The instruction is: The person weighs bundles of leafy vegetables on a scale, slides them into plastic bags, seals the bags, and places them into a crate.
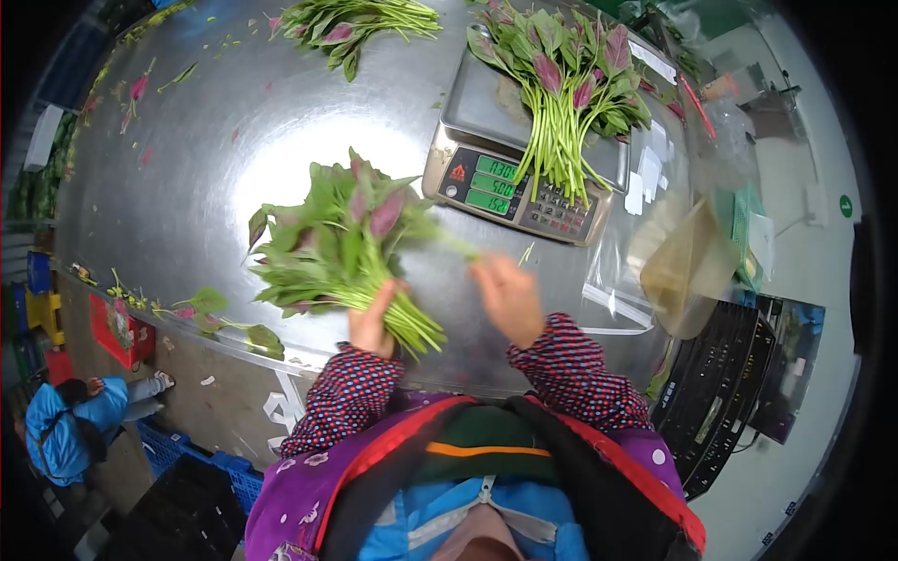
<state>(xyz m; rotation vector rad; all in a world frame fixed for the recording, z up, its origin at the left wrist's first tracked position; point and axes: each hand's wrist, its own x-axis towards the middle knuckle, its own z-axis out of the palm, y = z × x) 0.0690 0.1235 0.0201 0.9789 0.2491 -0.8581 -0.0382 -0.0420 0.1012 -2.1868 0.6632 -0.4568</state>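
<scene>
My left hand [373, 323] is closed round the stems of a bunch of leafy greens [341, 238] with green and purple leaves, held over the metal table [206, 187]. To its right, my right hand [507, 294] pinches the end of a single blurred stem [454, 243], whose leaf lies against the bunch. Beyond my hands stands a digital scale [458, 154] with lit green displays. A second bunch [566, 103] rests on its pan, stems hanging over the keypad. Another bunch [360, 23] lies at the table's far edge.
Loose leaves [208, 301] lie along the near left edge. Plastic bags [613, 304] and a tan container [687, 271] are at the right, beside a black crate [716, 393]. A person in a blue jacket [61, 425] and a red crate [120, 332] are at lower left.
</scene>
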